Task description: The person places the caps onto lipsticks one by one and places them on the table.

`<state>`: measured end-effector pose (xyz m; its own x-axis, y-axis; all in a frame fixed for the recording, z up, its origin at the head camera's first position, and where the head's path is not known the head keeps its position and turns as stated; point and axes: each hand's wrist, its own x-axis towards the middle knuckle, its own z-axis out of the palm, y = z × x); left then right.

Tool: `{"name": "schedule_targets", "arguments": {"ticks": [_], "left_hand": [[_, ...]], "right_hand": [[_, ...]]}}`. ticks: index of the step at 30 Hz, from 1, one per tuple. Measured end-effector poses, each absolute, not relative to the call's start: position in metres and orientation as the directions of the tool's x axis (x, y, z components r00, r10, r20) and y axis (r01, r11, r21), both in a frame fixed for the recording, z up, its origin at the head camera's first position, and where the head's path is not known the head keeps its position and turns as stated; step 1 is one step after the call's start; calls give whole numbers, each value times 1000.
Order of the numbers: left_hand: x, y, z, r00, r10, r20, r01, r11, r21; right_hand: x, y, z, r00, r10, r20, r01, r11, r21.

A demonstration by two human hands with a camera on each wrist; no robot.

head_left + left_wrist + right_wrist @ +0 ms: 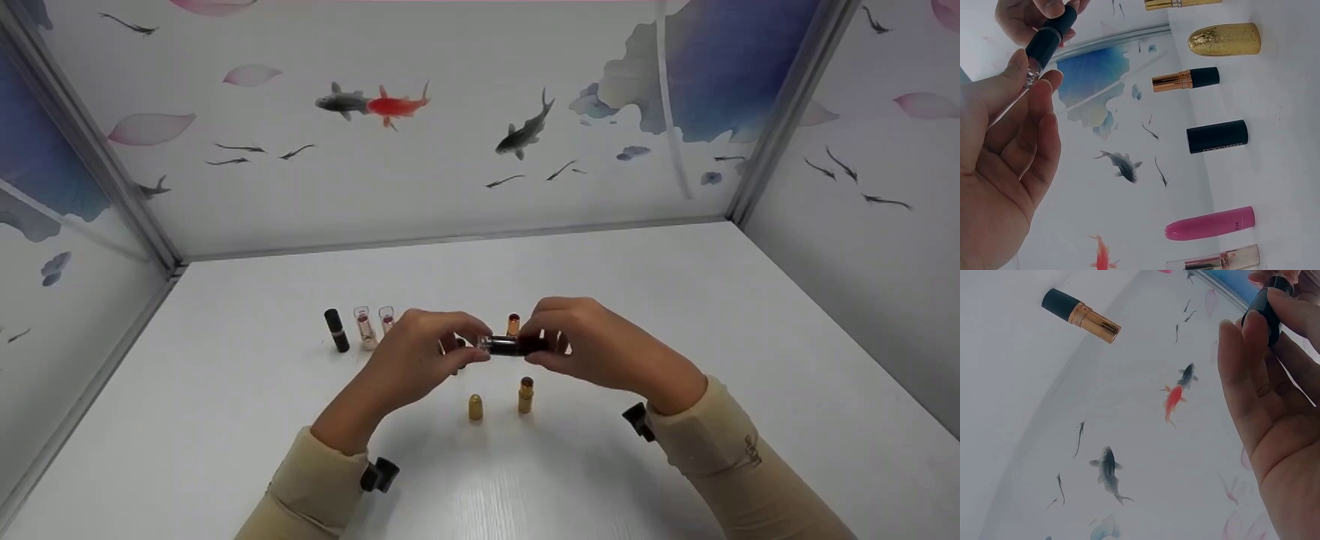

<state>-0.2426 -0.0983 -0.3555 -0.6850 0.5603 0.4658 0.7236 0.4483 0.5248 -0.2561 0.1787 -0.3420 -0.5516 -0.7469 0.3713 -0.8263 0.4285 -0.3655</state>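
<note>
Above the white table, both hands hold one dark lipstick tube lying sideways. Its glassy clear end is pinched by the thumb and fingers of my left hand. My right hand grips the opposite, black end, with the thumb against one side, as the right wrist view shows. Just behind the tube a black-and-gold lipstick base stands on the table. Nearer to me are a gold rounded cap and an upright gold lipstick tube. The left hand partly hides a black cap and a pink tube.
Left of the hands stand a black lipstick and two clear-capped lipsticks, one at the left and one closer to my hand. White panels printed with fish enclose the table at the back and sides.
</note>
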Motion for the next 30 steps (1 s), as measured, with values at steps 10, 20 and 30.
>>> {"name": "schedule_targets", "arguments": {"ticks": [10, 20, 30], "left_hand": [[-243, -99, -354, -694, 554, 460, 714, 449, 537], [-244, -99, -357, -686, 547, 480, 719, 409, 562], [-244, -99, -357, -696, 531, 483, 710, 412, 571]], "right_hand": [[-252, 176, -339, -571, -734, 366, -816, 458, -353], [-252, 173, -343, -519, -745, 419, -852, 410, -326], [-253, 172, -345, -504, -731, 459, -863, 408, -298]]}}
